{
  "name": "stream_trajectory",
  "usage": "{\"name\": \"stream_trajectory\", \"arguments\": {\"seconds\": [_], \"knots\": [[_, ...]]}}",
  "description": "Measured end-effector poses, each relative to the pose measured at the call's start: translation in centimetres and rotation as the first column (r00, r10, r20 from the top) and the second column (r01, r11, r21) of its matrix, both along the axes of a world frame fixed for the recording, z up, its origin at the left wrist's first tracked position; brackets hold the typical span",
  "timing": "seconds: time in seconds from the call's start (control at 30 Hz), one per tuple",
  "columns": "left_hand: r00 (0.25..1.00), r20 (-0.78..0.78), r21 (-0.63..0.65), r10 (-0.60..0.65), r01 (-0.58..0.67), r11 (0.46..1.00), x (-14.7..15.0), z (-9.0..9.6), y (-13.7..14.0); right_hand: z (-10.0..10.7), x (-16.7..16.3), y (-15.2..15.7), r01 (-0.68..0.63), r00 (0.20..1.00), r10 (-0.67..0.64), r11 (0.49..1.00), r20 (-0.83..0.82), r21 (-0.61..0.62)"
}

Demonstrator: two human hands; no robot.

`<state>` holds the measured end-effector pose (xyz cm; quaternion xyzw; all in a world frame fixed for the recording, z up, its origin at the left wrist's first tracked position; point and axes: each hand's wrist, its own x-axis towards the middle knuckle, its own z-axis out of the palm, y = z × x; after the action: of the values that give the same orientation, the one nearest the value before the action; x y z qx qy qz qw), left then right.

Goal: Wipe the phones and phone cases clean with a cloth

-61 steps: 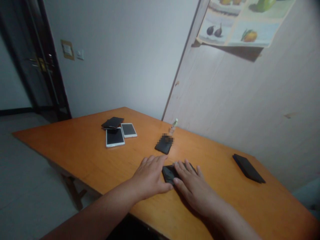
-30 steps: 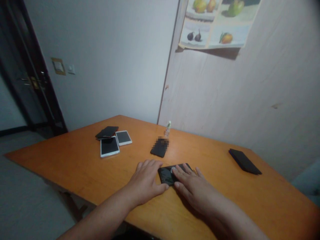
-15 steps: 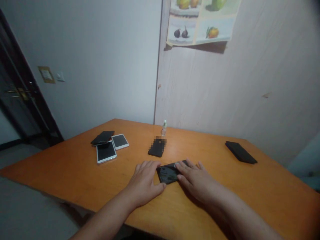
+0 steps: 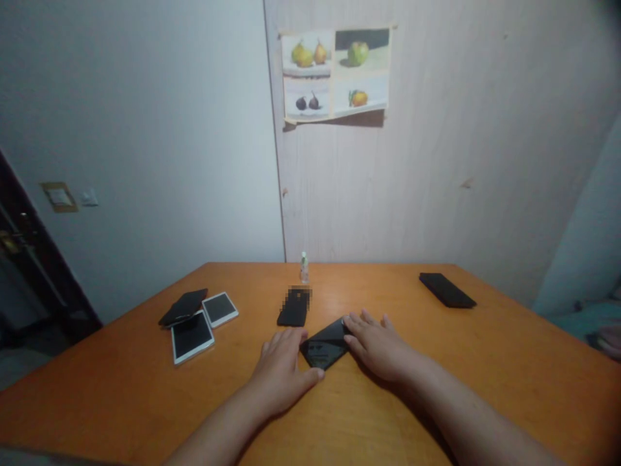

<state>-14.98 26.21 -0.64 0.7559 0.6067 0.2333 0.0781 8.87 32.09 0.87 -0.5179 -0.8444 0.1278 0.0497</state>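
Observation:
A glossy black tablet [image 4: 324,346] lies at a slant, flat or nearly flat on the table, between my two hands. My left hand [image 4: 281,369] cups its left end, the thumb at the near corner and the fingers by the far side. At the other end, my right hand [image 4: 376,346] covers part of the tablet, its fingertips resting on the corner and edge. Just beyond lies a black phone-like slab [image 4: 294,309], partly blurred out. Behind that stands a small clear bottle [image 4: 305,270].
On the left of the orange-brown table [image 4: 262,294] two white-framed tablets [image 4: 193,336] lie beside a dark folded case [image 4: 184,307]. Another flat black case [image 4: 446,289] rests at the far right. A wall with a fruit poster [image 4: 336,76] rises behind.
My view has tilted up and shifted right, showing the whole poster. The black tablet has turned to a steeper slant, with both hands still at its ends. Less of its screen is covered by my right fingers.

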Motion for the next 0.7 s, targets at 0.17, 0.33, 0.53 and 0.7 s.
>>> {"name": "stream_trajectory", "arguments": {"seconds": [0.17,0.33,0.53,0.7], "knots": [[0.996,-0.086,-0.024,0.017,-0.019,1.000,2.0,0.6,2.8,-0.4,0.9,1.6,0.089,0.996,-0.089,0.996,-0.003,0.021],[0.998,-0.066,0.027,-0.015,0.017,0.999,2.4,-0.3,3.9,0.5,0.2,-0.2,-0.007,1.000,0.007,1.000,-0.030,0.007],[0.996,-0.039,0.029,-0.084,0.085,0.996,1.6,-1.0,4.2,1.4,-0.2,-1.9,-0.270,0.958,0.265,0.962,-0.114,-0.036],[0.996,-0.019,0.028,-0.088,0.088,0.996,1.6,-0.9,4.2,0.9,1.2,0.3,0.108,0.994,-0.108,0.994,0.021,0.012]]}}
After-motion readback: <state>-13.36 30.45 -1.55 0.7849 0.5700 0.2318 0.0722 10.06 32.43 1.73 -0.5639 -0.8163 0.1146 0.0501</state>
